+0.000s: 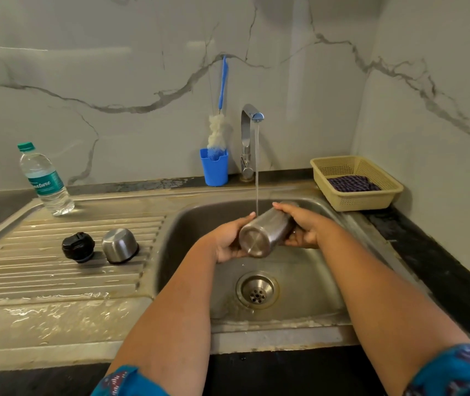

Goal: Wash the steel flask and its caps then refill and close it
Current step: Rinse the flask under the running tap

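Note:
The steel flask (266, 234) lies tilted over the sink basin (196, 224), its flat bottom facing me and its mouth end hidden behind my right hand. My left hand (229, 238) grips the bottom end. My right hand (302, 227) wraps the upper part. Water from the tap (249, 130) runs in a thin stream onto the flask's side. On the ribbed drainboard (42, 275) to the left sit the black inner cap (78, 247) and the steel outer cap (120, 245), side by side and upside down.
A plastic water bottle (45, 180) with a green lid stands at the drainboard's back left. A blue cup (214, 166) holding a bottle brush (219, 130) stands beside the tap. A beige basket (371, 201) with a dark cloth sits at the right. The drain (257, 290) is below the flask.

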A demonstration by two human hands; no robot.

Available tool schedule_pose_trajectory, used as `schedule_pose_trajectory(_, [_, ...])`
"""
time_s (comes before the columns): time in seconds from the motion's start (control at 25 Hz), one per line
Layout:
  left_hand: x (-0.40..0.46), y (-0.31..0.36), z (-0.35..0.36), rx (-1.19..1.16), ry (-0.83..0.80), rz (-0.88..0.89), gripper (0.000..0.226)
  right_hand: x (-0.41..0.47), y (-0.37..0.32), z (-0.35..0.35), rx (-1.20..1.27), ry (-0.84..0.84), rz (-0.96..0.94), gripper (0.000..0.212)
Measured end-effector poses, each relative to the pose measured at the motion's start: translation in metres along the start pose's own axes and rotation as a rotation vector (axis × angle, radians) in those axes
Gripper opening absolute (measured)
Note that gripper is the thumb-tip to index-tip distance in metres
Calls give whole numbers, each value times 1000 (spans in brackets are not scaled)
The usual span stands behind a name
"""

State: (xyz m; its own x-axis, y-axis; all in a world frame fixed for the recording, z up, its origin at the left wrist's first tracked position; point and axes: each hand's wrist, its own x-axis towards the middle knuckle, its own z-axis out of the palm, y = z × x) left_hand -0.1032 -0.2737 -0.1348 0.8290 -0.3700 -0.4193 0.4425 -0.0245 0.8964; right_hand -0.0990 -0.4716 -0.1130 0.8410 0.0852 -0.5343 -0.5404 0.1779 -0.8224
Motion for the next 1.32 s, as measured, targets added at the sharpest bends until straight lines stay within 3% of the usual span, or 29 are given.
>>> schedule_pose_trajectory(0.16, [2,8,1,-119,-54,62,30,5,1,-6,70,-121,99,69])
schedule_pose_trajectory(0.36, [6,15,12,-214,-151,55,56,11,-3,-25,139,-171,196,79])
schedule_pose_trajectory(0.48, [6,16,9,-217,-136,53,46,12,0,-24,157,-174,200,74])
schedule_pose_trajectory(0.56, [8,13,6,-136,-62,47,42,12,1,-16,71,-123,92,70])
schedule_pose_trajectory(0.72, [18,3,2,108,90,18,45,18,8,19,-496,143,-309,86])
schedule_pose_trajectory(0.84, [22,2,3,115,168,61,39,21,14,39,-752,235,-487,92])
schedule_pose_trajectory(0.96, [26,2,6,84,237,132,31,28,12,43,-786,244,-497,77])
schedule_pose_trajectory(1.12, [33,-1,5,23,249,158,40,37,9,39,-675,235,-528,57])
schedule_pose_trajectory(1.32, [38,-7,-3,154,212,158,69,42,11,32,-525,138,-476,57])
